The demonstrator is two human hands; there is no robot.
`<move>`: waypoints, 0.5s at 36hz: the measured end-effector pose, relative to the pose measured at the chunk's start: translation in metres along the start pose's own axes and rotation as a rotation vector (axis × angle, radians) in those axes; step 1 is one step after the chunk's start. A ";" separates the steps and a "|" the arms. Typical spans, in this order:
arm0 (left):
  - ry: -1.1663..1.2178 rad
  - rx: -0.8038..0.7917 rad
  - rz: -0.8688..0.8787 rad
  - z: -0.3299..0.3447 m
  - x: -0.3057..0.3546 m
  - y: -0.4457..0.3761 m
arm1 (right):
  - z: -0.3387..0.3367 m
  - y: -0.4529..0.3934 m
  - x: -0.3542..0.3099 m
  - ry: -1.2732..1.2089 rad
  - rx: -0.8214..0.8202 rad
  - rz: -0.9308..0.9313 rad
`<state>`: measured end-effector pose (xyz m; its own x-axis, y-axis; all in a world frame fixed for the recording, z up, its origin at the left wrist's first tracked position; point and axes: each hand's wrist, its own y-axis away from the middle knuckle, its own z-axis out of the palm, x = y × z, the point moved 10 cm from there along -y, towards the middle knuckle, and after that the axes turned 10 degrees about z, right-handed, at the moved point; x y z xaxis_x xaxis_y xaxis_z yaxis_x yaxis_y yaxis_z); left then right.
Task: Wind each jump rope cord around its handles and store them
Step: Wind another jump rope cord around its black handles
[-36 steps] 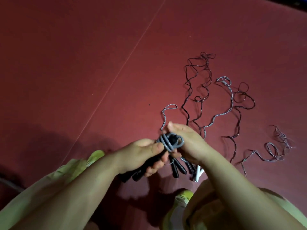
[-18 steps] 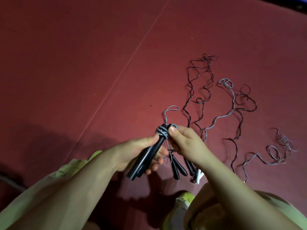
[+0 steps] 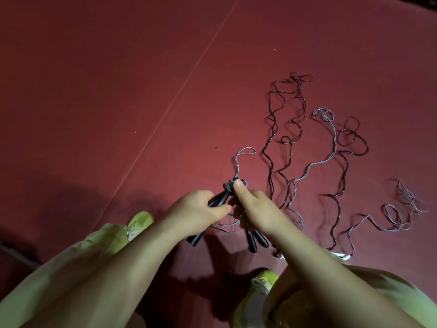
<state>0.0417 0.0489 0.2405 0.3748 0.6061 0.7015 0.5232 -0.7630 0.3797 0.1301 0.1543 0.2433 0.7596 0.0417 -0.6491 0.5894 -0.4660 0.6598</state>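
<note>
Grey cord (image 3: pixel 230 185) is wound in a tight bunch near the top of the black handles (image 3: pixel 218 200) I am working on. My left hand (image 3: pixel 199 211) grips those handles around the middle, fingers curled. My right hand (image 3: pixel 254 210) pinches the wraps with the thumb pressed on top of them.

A second ago the loops stood out loose and wide by my right hand. Now they sit pulled in snug against the handles, and the handles point up and away from me. I think that means this wrap is getting tight and neat.

Only a short grey tail (image 3: pixel 243 157) is left on the red floor (image 3: pixel 118 91) past the handles, so this rope looks nearly done. It is not stored yet.

Other ropes lie just to the right, not wound at all: a dark cord (image 3: pixel 287 114) and a second grey cord (image 3: pixel 331 143). Another pair of black handles (image 3: pixel 256 239) rests on the floor under my right wrist. Those come next, I guess.
</note>
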 end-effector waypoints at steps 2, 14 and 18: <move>-0.079 0.027 0.031 -0.003 0.005 0.002 | 0.000 0.000 0.001 -0.031 -0.002 0.018; 1.024 -0.652 -0.189 0.060 0.032 0.039 | 0.002 -0.001 -0.008 -0.378 -0.087 -0.036; 1.218 -0.663 -0.223 0.061 0.041 0.040 | 0.009 -0.009 -0.008 -0.420 -0.185 -0.019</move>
<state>0.1245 0.0572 0.2471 -0.7359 0.4151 0.5349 -0.0991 -0.8475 0.5215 0.1164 0.1502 0.2395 0.5930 -0.3312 -0.7340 0.6706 -0.3015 0.6778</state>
